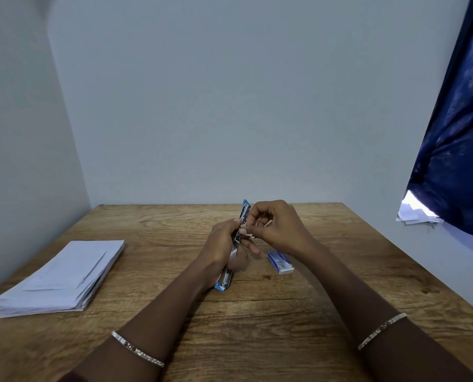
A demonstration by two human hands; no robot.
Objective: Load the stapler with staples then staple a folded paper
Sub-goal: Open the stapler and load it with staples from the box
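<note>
Over mid-table, toward the far edge: right fingertips [247,231] pressed together, pinching at the metal channel of the stapler [245,212]; whether a staple strip sits between them, cannot tell. Right hand [280,230] curled, raised off the wood. Left hand [223,250] wraps the stapler's middle, holding it hinged open, one end up, the other low near the table [257,332].

Risk, judged: a strip goes in skewed or snaps if forced against the spring; the open arm could clap onto fingers if the left grip slackens.

Staple box [280,261] lies just right of the hands, touching neither; contents not visible. Channel loaded or not: hidden. Paper stack [61,277] by the left edge, well apart.
</note>
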